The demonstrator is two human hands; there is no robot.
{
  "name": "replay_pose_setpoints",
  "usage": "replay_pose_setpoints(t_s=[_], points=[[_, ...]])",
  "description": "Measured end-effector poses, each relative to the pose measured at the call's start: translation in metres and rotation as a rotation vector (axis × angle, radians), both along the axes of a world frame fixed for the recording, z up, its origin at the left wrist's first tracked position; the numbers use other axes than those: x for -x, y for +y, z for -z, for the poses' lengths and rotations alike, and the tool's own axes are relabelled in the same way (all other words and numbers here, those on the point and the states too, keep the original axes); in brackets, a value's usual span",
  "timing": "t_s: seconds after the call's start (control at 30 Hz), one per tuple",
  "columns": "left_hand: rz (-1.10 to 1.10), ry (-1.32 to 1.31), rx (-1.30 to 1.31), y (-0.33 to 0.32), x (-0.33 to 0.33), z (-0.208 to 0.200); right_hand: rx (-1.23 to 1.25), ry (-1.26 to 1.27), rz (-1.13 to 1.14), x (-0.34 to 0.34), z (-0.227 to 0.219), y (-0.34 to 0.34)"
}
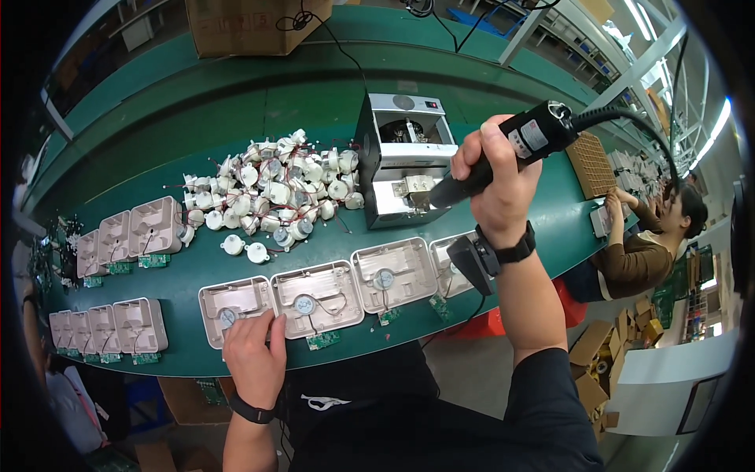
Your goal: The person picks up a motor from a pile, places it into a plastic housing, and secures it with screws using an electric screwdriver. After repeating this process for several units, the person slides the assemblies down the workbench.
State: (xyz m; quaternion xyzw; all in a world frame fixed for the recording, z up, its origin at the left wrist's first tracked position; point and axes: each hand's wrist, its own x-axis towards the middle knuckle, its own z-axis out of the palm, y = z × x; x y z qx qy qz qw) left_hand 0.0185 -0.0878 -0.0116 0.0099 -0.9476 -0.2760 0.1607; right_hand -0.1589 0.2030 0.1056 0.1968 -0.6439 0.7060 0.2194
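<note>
My right hand (pixel 503 177) is wrapped round a black electric screwdriver (pixel 487 161), held tilted with its cable running off to the right. The tool's front end is at a metal screw feeder (pixel 401 169), beside the small block (pixel 417 189) on its front; the very tip is hard to make out. My left hand (pixel 255 354) grips the near right corner of a pale plastic housing (pixel 224 295), fingers bent over its inside. A round silver-faced part (pixel 228 317) sits in that housing, partly behind the fingers. To its right lies a similar housing (pixel 326 275) with a green circuit board (pixel 322 340) at its near edge.
Beyond the housings lies a heap of white round motors (pixel 275 185) with red wires. More housings (pixel 140 324) stand in two rows at the left. A brown cardboard box (pixel 252 27) is at the back. At the right, a co-worker (pixel 649 248) handles a pale part.
</note>
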Motion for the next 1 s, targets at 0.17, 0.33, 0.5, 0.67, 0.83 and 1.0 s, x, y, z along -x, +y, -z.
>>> replay_pose_setpoints(t_s=[0.17, 0.33, 0.5, 0.67, 0.83, 1.0], points=[[0.017, -0.020, -0.029, 0.006, 0.004, -0.002, 0.194, -0.144, -0.231, -0.056, -0.007, -0.016], [0.015, -0.005, -0.027, 0.006, 0.004, -0.003, 0.073, -0.210, -0.381, -0.093, 0.006, -0.035], [0.018, -0.008, -0.029, 0.006, 0.003, -0.003, -0.059, -0.264, -0.379, -0.094, 0.029, -0.037], [0.016, -0.002, -0.027, 0.006, 0.002, -0.001, -0.072, -0.256, -0.369, -0.093, 0.045, -0.040], [0.034, -0.005, -0.008, 0.006, 0.003, -0.002, -0.096, -0.232, -0.366, -0.091, 0.053, -0.043], [0.037, -0.003, -0.012, 0.005, 0.004, -0.003, -0.224, -0.216, -0.355, -0.083, 0.049, -0.039]])
